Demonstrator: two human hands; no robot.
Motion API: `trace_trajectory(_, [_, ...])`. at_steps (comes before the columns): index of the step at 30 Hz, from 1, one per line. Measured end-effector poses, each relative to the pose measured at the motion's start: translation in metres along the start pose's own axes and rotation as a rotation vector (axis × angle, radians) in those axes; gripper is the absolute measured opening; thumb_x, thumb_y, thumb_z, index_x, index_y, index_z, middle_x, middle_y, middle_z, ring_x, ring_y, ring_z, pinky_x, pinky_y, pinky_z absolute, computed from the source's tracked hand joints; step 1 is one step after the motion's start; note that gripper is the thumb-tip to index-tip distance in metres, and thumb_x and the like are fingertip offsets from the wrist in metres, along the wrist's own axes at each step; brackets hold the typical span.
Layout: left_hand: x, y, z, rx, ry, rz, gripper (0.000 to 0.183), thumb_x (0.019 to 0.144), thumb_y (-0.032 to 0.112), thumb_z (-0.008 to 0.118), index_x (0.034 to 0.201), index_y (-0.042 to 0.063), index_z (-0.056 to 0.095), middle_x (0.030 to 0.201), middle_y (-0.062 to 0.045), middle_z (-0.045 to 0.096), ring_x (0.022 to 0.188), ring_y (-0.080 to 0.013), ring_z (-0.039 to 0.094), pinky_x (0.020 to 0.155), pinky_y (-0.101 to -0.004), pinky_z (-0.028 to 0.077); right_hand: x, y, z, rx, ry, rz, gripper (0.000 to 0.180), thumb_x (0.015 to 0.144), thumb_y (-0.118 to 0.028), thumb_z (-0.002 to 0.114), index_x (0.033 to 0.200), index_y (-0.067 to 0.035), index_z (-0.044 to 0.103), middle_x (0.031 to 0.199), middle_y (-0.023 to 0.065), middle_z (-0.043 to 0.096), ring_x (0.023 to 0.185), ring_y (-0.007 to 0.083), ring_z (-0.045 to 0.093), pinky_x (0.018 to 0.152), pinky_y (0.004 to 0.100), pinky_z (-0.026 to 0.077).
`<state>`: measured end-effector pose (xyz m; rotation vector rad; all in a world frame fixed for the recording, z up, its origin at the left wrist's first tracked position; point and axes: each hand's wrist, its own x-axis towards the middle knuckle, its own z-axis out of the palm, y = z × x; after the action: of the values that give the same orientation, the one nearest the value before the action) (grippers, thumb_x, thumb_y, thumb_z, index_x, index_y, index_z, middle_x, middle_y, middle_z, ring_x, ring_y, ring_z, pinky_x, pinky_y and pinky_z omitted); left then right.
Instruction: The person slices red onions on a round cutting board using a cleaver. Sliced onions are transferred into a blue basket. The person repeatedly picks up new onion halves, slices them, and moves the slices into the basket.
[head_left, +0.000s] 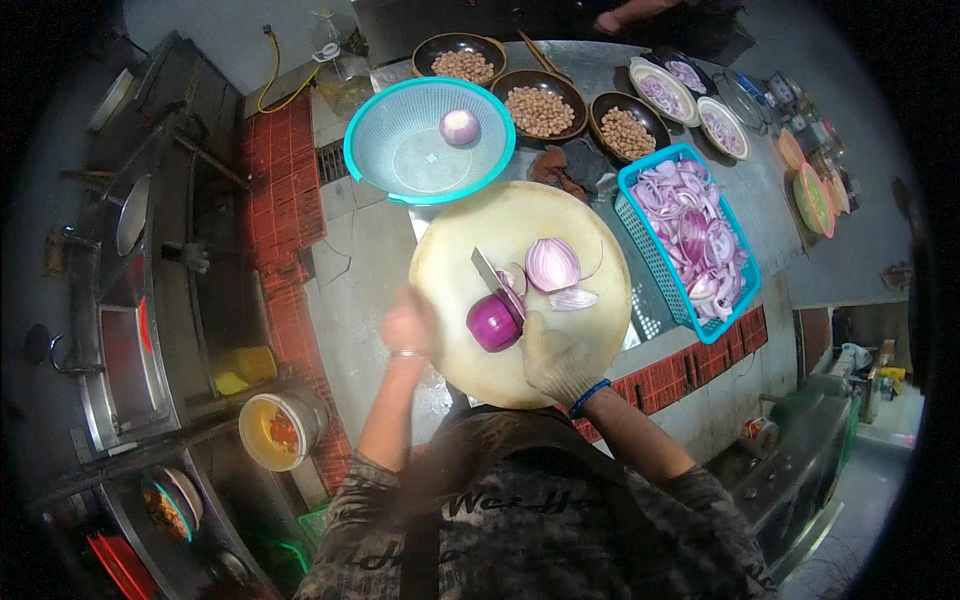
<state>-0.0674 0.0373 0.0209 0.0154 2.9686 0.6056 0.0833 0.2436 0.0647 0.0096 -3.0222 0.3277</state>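
A round, pale cutting board (525, 210) lies before me. My right hand (559, 364), in a knit glove with a blue band at the wrist, holds a knife (489, 271); its handle is hidden by the glove. The blade stands against the right side of a purple onion piece (493, 324). My bare left hand (407, 322) is motion-blurred at the board's left edge, apart from the onion; its fingers cannot be made out. Further right on the board are a cut onion half (553, 264), with its layered face showing, and a loose onion piece (574, 300).
A turquoise colander (356, 150) with one onion (459, 127) sits beyond the board. To the right is a blue basket (660, 274) of sliced onion. Behind stand bowls of peanuts (538, 111) and dishes of sliced onion (660, 95). Another person's hand (609, 22) shows at the top.
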Motion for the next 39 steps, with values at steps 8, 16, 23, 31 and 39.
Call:
trace_trajectory(8, [-0.023,-0.059,0.006,-0.260,0.283,0.484,0.040,0.076,-0.004,0.068,0.115,0.007,0.065,0.118,-0.015,0.063,0.109,-0.0343,0.061,0.094,-0.0443,0.051,0.018,-0.005,-0.050,0.220,-0.294,0.114,0.020,0.097,-0.016,0.051,0.107,0.001,0.055,0.077,0.0133,0.059,0.062,0.0301,0.059,0.055,0.0409,0.047])
trace_trajectory(16, [-0.036,0.035,-0.010,-0.470,-0.169,0.967,0.038,0.073,0.003,0.080,0.108,0.003,0.065,0.112,-0.014,0.060,0.109,-0.0351,0.058,0.091,-0.0423,0.052,0.002,-0.017,-0.063,-0.509,0.029,-0.318,0.035,0.088,-0.015,0.057,0.113,0.008,0.066,0.078,0.0115,0.058,0.058,0.0190,0.053,0.042,0.0406,0.037])
trace_trajectory(23, [-0.032,0.037,-0.006,-0.434,-0.193,0.932,0.040,0.068,0.002,0.080,0.103,0.004,0.062,0.112,-0.012,0.061,0.108,-0.0341,0.059,0.090,-0.0418,0.053,0.005,0.005,-0.009,-0.242,-0.204,-0.176,0.029,0.087,-0.020,0.058,0.109,0.001,0.059,0.074,0.0115,0.059,0.057,0.0253,0.057,0.053,0.0424,0.044])
trace_trajectory(31, [-0.032,0.034,-0.006,-0.407,-0.176,0.934,0.038,0.071,0.003,0.079,0.106,0.006,0.064,0.114,-0.010,0.061,0.110,-0.0311,0.059,0.087,-0.0399,0.055,0.012,-0.019,-0.063,-0.228,-0.362,-0.085,0.039,0.095,-0.022,0.053,0.116,0.009,0.066,0.093,0.0199,0.067,0.061,0.0271,0.060,0.049,0.0467,0.047])
trace_trajectory(39, [-0.029,0.037,-0.003,-0.426,-0.146,0.949,0.038,0.068,0.005,0.081,0.102,0.004,0.063,0.107,-0.011,0.061,0.104,-0.0324,0.060,0.086,-0.0411,0.053,-0.008,-0.001,0.003,-0.517,-0.126,-0.284,0.022,0.092,-0.022,0.057,0.101,-0.002,0.060,0.075,0.0110,0.058,0.057,0.0269,0.057,0.053,0.0432,0.047])
